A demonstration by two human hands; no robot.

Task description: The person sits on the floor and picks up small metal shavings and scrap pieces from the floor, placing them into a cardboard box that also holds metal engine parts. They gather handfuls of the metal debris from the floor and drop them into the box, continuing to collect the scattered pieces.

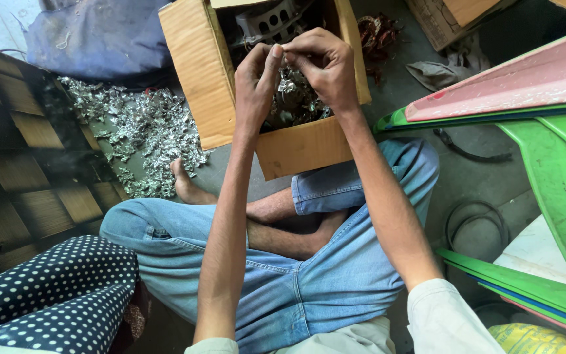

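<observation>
I sit cross-legged in blue jeans, both arms stretched forward over an open cardboard box [194, 72]. My left hand [255, 82] and my right hand [325, 65] meet above the box, fingertips pinched together on a small shiny metal piece [285, 60] that the fingers mostly hide. The box holds a heap of silvery metal scraps [296, 101] and, at its far end, a grey metal part [266, 23] with round holes.
A pile of silvery metal shavings [145, 131] lies on the floor left of the box, beside my bare foot [186, 185]. A green and red plastic chair [545, 131] stands at the right. A dotted cushion [54, 288] sits bottom left, a blue sack [99, 36] top left.
</observation>
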